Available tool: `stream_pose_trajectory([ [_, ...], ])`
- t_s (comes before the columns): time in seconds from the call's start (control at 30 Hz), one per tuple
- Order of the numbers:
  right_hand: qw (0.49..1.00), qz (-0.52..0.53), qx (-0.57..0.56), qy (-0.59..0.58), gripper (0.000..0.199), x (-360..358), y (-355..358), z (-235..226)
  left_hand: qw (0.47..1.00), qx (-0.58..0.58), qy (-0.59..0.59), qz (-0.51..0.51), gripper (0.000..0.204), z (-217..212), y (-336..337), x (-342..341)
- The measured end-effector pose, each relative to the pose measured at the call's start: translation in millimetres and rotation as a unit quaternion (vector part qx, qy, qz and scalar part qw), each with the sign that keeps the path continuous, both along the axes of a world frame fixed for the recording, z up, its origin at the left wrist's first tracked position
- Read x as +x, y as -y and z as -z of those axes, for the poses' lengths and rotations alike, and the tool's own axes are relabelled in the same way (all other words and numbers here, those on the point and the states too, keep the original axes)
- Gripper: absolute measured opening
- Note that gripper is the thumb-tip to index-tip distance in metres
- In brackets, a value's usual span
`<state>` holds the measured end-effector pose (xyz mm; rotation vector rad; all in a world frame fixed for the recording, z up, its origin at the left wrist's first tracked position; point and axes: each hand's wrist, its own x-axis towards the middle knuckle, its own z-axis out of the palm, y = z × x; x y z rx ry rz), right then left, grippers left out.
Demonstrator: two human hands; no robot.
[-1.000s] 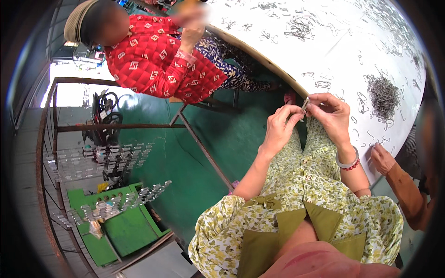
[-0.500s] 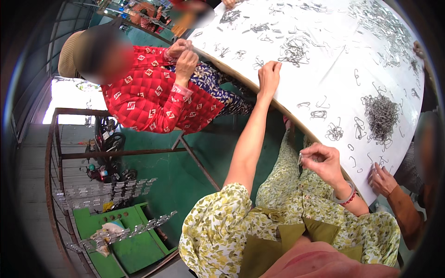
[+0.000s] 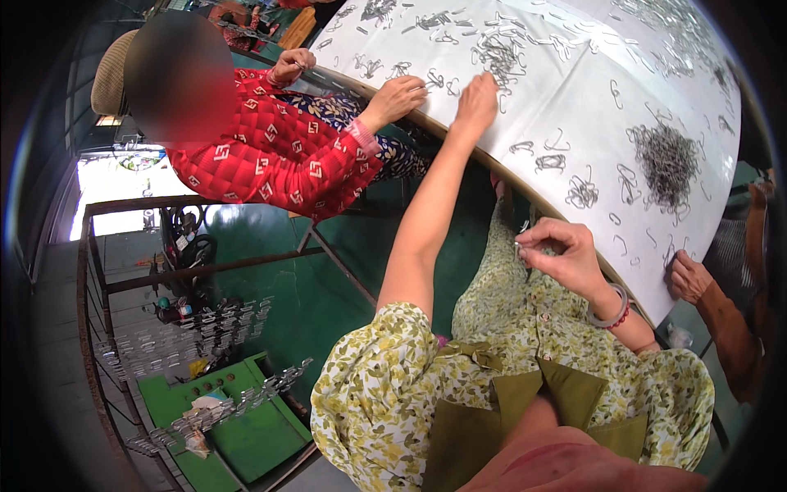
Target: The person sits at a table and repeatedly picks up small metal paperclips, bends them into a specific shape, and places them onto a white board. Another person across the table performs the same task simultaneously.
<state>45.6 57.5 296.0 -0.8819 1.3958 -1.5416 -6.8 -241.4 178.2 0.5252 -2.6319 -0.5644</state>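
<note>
Your left hand [image 3: 476, 105] lies over the smooth white tabletop [image 3: 545, 123], at the near edge of a tangled pile of bent metal hooks [image 3: 497, 56]; its grip cannot be told. Your right hand [image 3: 564, 256], nearer, pinches a small metal piece [image 3: 518, 251].

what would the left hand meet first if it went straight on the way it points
The left hand would probably meet the pile of bent metal hooks just ahead; depth is unclear, so it may already touch them.
</note>
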Motion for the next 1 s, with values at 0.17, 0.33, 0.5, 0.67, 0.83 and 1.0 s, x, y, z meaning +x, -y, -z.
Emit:
stream_pose_trajectory([
  [0.17,1.000,0.012,-0.008,-0.014,0.015,14.7,-12.8,-2.5,0.992,0.127,-0.024,-0.002,0.014,-32.6,3.1,16.0],
  [0.33,0.997,0.058,-0.005,-0.055,0.016,18.6,-24.4,9.5,0.920,0.369,-0.129,0.041,0.018,-85.5,-76.0,66.2],
  [0.5,0.995,0.096,0.015,-0.011,0.016,15.3,-29.5,22.0,0.856,0.496,-0.137,0.049,0.008,-125.3,-163.4,143.9],
  [0.67,0.989,0.142,-0.001,0.041,0.016,5.1,-26.9,20.6,0.923,0.346,-0.153,0.073,0.007,-121.8,-196.8,172.4],
  [0.83,0.988,0.156,-0.007,0.010,0.015,-2.4,-23.5,20.2,0.946,0.261,-0.185,0.045,0.008,-117.6,-205.0,162.9],
  [1.0,0.982,0.135,-0.078,-0.108,0.034,-8.7,-21.5,25.0,0.920,0.325,-0.219,-0.002,0.006,-109.9,-216.6,153.2],
])
